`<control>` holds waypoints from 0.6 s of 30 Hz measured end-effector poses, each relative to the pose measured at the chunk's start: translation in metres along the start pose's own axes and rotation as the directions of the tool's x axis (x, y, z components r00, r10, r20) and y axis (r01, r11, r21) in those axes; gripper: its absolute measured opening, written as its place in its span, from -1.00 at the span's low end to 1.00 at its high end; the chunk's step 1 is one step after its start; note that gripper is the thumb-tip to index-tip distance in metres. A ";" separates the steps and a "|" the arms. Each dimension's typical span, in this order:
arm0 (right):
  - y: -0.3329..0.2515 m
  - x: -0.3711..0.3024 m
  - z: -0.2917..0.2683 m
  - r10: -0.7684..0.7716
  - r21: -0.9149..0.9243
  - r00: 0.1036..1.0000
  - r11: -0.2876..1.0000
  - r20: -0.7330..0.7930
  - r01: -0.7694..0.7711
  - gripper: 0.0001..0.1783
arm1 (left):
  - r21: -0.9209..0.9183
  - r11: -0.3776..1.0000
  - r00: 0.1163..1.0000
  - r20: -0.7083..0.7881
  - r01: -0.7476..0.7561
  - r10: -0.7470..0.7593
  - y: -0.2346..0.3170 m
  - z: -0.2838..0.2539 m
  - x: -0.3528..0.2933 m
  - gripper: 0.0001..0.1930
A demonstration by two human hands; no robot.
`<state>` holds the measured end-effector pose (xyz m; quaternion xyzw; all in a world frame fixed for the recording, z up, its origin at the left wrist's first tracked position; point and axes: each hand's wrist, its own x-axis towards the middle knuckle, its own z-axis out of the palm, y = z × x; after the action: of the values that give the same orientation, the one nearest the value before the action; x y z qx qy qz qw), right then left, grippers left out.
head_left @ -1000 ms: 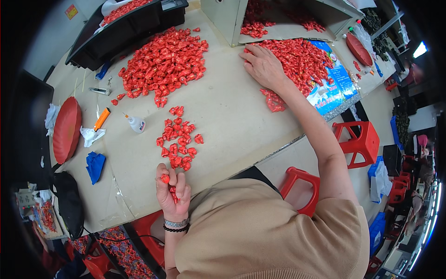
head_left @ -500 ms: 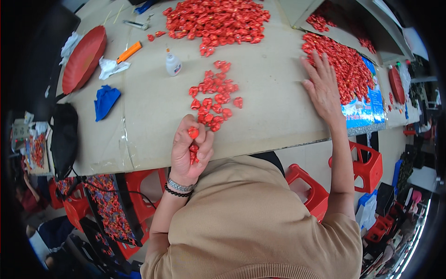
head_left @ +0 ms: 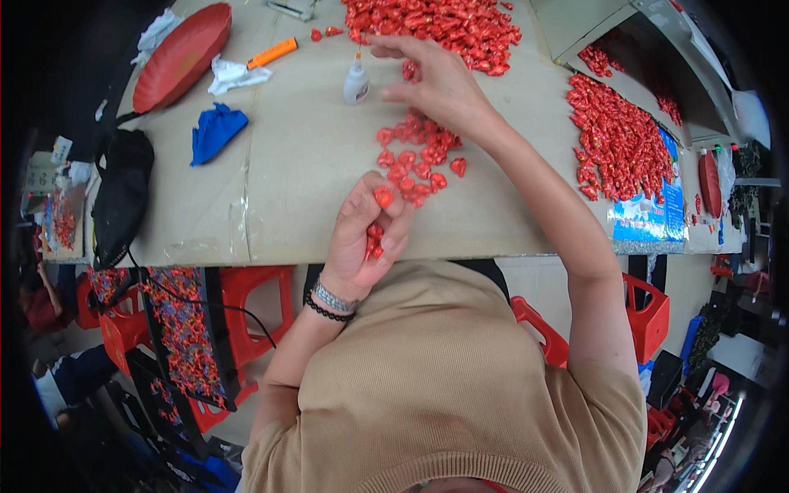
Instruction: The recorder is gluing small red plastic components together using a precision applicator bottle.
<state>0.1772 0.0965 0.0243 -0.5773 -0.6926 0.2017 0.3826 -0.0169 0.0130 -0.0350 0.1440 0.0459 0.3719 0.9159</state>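
My left hand [head_left: 368, 234] is closed around several small shiny red plastic pieces. One red piece [head_left: 384, 196] pokes up between thumb and forefinger, and others show in the curl of the fingers. My right hand [head_left: 448, 86] reaches across the table with thumb and fingers apart and nothing visible between them. Just left of its fingertips stands a small white squeeze bottle [head_left: 356, 85] with a thin tip, seemingly untouched. Below the right hand, loose red pieces [head_left: 421, 170] lie scattered near my left hand, partly covered by the right one.
A large heap of red pieces [head_left: 460, 33] lies at the back, another heap [head_left: 620, 144] on a blue printed sheet [head_left: 657, 218] at right. At left are a red plate [head_left: 182, 57], an orange-handled tool [head_left: 272, 53], a blue cloth [head_left: 218, 131] and a black bag [head_left: 123, 193].
My right hand has left the edge of the right-hand heap and swung left to beside the bottle. My left hand keeps its red pieces. The whole view has shifted slightly.
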 end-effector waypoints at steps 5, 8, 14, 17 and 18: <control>-0.015 0.026 0.016 0.067 0.091 0.985 0.992 0.157 -0.082 -0.59 | 0.002 1.000 1.000 -0.025 -0.007 0.007 0.004 0.003 0.000 -0.79; 0.001 0.030 0.030 0.092 0.143 0.969 0.982 0.228 -0.127 -0.79 | 0.004 1.000 1.000 0.019 -0.006 0.006 0.003 -0.003 0.002 -0.78; -0.035 0.006 0.005 0.169 0.158 0.979 0.970 0.110 -0.185 -0.77 | -0.077 0.997 1.000 0.008 0.003 -0.002 0.002 -0.003 -0.001 -0.76; -0.034 -0.027 -0.017 0.145 0.280 0.989 0.948 0.043 -0.151 -0.68 | -0.126 0.992 0.999 -0.023 0.021 -0.024 0.001 0.001 -0.004 -0.72; -0.029 -0.040 -0.023 0.123 0.464 0.992 0.877 0.037 -0.126 -0.62 | -0.121 0.992 0.999 -0.042 0.027 -0.032 0.001 0.004 -0.006 -0.70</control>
<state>0.1775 0.0479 0.0473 -0.5115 -0.5865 0.3879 0.4939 -0.0208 0.0085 -0.0313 0.0796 0.0456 0.3634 0.9271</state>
